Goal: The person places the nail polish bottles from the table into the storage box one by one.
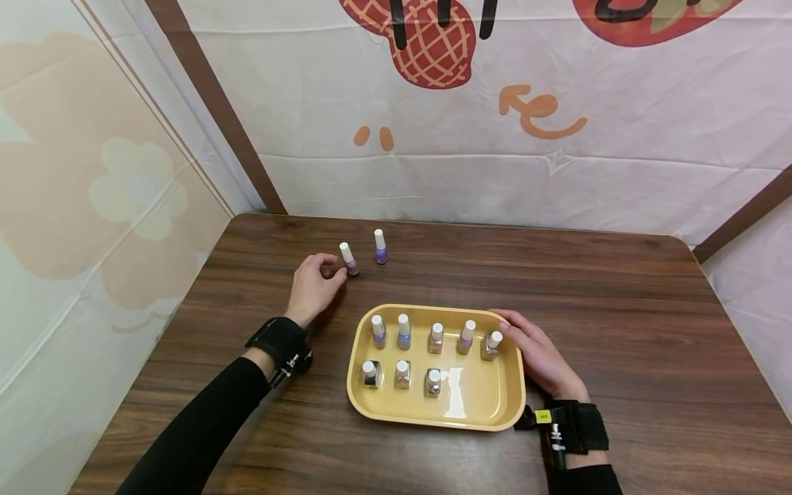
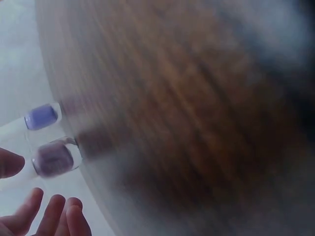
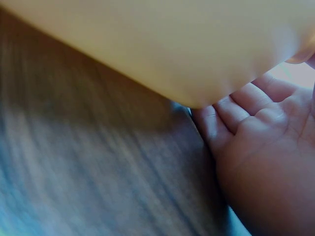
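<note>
My left hand (image 1: 314,287) is beside a mauve nail polish bottle (image 1: 350,265) with a white cap, its thumb and fingers parted. In the left wrist view, the bottle's glass (image 2: 54,160) shows between the thumb and the fingertips, with no clear grip on it. Just behind stands a violet nail polish bottle (image 1: 380,251). My right hand (image 1: 544,354) holds the right end of a yellow tray (image 1: 482,399), thumb at the rim and the other fingers against the outer wall. Several white-capped nail polish bottles stand in two rows inside the tray; the rightmost one (image 1: 491,347) leans.
The tray lies on a dark wood-grain table (image 1: 650,344). A printed white curtain (image 1: 433,179) hangs behind the table's far edge, and another (image 1: 93,240) along the left side.
</note>
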`<control>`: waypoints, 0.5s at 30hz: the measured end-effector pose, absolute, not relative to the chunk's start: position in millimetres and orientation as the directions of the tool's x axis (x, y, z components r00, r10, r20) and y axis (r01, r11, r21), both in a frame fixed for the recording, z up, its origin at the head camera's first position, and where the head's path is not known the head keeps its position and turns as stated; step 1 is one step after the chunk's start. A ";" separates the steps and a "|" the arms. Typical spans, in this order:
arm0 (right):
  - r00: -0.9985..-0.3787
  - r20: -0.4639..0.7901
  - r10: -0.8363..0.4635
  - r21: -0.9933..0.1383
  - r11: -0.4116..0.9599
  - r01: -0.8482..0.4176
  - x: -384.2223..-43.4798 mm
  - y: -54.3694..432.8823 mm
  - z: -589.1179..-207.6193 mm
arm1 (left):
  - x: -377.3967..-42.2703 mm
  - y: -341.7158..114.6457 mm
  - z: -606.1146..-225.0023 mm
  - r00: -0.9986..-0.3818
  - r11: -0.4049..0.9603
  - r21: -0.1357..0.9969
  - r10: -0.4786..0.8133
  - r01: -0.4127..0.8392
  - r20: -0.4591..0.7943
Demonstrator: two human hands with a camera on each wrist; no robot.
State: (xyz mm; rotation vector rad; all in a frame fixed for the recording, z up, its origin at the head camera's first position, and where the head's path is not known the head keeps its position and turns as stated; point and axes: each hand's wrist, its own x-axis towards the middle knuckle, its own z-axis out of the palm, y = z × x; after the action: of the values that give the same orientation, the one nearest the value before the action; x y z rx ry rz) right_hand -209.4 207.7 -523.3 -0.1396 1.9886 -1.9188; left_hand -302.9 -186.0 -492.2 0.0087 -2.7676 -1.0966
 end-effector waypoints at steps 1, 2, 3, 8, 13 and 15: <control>-0.925 -0.196 -0.324 -0.981 0.068 0.184 -209.3 207.7 -523.3 | -304.6 -186.1 -493.0 -0.987 0.733 0.679 -0.067 0.052 0.148; -0.925 -0.197 -0.324 -0.980 0.069 0.184 -209.4 207.6 -523.2 | -306.2 -185.9 -493.6 -0.987 0.733 0.679 -0.069 0.048 0.144; -0.925 -0.198 -0.325 -0.980 0.068 0.186 -209.4 207.6 -523.2 | -307.7 -185.6 -494.0 -0.988 0.734 0.678 -0.069 0.046 0.141; -0.924 -0.204 -0.323 -0.979 0.069 0.192 -209.7 207.8 -523.6 | -312.5 -181.9 -493.4 -0.990 0.735 0.677 -0.058 0.046 0.130; -0.923 -0.207 -0.324 -0.978 0.073 0.193 -209.8 207.9 -523.5 | -315.6 -177.9 -491.6 -0.994 0.743 0.669 -0.058 0.019 0.093; -0.923 -0.208 -0.323 -0.978 0.073 0.195 -209.8 207.8 -523.6 | -317.1 -177.3 -491.4 -0.995 0.747 0.664 -0.054 0.015 0.084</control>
State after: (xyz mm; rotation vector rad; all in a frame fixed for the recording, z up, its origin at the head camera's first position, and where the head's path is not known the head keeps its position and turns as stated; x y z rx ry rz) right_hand -209.8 207.8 -523.6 -0.1278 1.9869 -1.9084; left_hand -317.1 -177.3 -491.4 0.0321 -2.8446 -1.0827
